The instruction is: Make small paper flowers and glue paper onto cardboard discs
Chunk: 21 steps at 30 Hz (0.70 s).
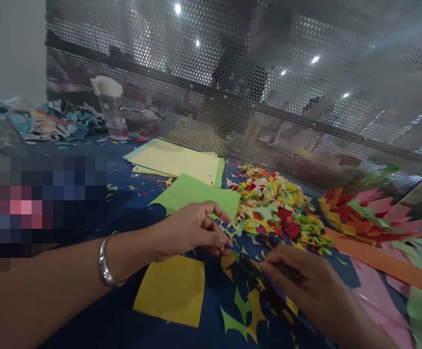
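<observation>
My left hand [196, 228], with a silver bracelet [106, 261] at the wrist, is closed in a pinch above the dark blue tabletop. What its fingertips hold is too small to make out. Across from it, my right hand [301, 276] is also closed, thumb against fingers, its contents hidden. A blurred dark shape lies below and between the hands. Behind my left hand is a green paper sheet [192, 194] with a curved cut edge. A yellow paper piece [174, 290] lies below that wrist. Green paper offcuts [234, 322] and yellow ones lie near my right hand.
A heap of colourful paper scraps [269, 194] sits beyond my hands. Pale paper sheets [174, 157] are stacked farther back, before a perforated screen [196, 97]. A lidded cup [112, 109] stands back left. Pointed pink and orange papers [374, 213] and an orange strip [388, 259] are at right.
</observation>
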Available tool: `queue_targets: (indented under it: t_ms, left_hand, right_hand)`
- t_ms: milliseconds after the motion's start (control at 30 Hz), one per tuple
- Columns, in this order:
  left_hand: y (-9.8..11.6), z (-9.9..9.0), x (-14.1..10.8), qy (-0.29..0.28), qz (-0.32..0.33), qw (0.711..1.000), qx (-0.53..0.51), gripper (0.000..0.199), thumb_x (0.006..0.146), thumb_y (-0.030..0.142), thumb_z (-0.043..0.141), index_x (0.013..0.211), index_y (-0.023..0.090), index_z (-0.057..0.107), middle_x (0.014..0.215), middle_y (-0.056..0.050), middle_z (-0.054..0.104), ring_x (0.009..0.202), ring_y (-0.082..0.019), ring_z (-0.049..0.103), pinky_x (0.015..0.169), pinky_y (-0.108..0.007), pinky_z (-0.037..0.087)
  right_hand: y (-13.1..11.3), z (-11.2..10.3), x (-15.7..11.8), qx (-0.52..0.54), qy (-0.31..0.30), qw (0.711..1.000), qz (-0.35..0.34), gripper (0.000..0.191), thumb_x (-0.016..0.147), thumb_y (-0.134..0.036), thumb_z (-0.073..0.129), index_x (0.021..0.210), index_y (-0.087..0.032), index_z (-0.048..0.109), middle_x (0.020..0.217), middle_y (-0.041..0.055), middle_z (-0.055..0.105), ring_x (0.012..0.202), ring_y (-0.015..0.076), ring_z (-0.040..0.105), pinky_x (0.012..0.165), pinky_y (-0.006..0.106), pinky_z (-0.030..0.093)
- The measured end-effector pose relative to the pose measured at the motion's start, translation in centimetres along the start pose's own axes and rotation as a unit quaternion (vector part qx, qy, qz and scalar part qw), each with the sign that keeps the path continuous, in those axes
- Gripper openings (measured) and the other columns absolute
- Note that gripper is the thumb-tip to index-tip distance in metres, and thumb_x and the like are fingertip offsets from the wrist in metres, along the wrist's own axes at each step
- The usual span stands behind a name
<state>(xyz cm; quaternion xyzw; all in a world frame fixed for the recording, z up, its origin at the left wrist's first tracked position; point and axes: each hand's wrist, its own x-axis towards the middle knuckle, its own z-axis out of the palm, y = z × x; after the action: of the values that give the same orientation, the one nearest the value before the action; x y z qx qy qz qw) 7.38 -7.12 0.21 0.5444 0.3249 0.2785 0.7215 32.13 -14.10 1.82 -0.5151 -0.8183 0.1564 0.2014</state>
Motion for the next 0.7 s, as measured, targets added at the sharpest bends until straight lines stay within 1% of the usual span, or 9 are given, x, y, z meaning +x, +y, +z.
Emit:
queue_targets:
  t_ms: [200, 367, 567, 700]
  left_hand:
    - [0.15, 0.20, -0.07, 0.002, -0.002, 1.000, 0.004, 0.042, 0.077, 0.017, 0.076, 0.112, 0.014, 0.052, 0.077, -0.003, 0.074, 0.066, -0.011, 0.068, 0.068, -0.025, 0.051]
    - [0.25, 0.43, -0.19, 0.017, 0.004, 1.000, 0.008, 0.046, 0.076, 0.015, 0.074, 0.115, 0.015, 0.049, 0.075, -0.002, 0.073, 0.066, -0.012, 0.068, 0.065, -0.024, 0.049]
    - [0.05, 0.73, -0.22, 0.031, 0.028, 0.999, 0.015, 0.045, 0.073, 0.016, 0.075, 0.109, 0.016, 0.049, 0.076, -0.002, 0.072, 0.066, -0.013, 0.068, 0.065, -0.025, 0.047]
    - [-0.14, 0.78, -0.28, 0.024, 0.035, 0.999, 0.014, 0.042, 0.071, 0.015, 0.075, 0.105, 0.017, 0.051, 0.076, -0.002, 0.071, 0.067, -0.014, 0.068, 0.068, -0.027, 0.049]
  right_hand:
    - [0.24, 0.03, 0.01, 0.010, -0.008, 1.000, 0.006, 0.030, 0.097, -0.036, 0.050, 0.073, -0.021, 0.060, 0.064, -0.0021, 0.058, 0.057, 0.0112, 0.053, 0.054, 0.021, 0.040]
    - [0.49, 0.11, 0.03, 0.001, -0.006, 1.000, 0.003, 0.028, 0.097, -0.034, 0.050, 0.075, -0.021, 0.060, 0.065, -0.0023, 0.057, 0.058, 0.0109, 0.053, 0.053, 0.021, 0.039]
    - [0.70, 0.22, -0.16, -0.001, -0.006, 1.000, -0.001, 0.028, 0.097, -0.034, 0.050, 0.074, -0.021, 0.060, 0.065, -0.0023, 0.058, 0.057, 0.0112, 0.053, 0.053, 0.021, 0.040]
    - [0.61, 0.30, -0.06, -0.003, -0.010, 1.000, 0.002, 0.028, 0.097, -0.035, 0.051, 0.074, -0.021, 0.060, 0.065, -0.0025, 0.058, 0.057, 0.0107, 0.053, 0.053, 0.021, 0.040]
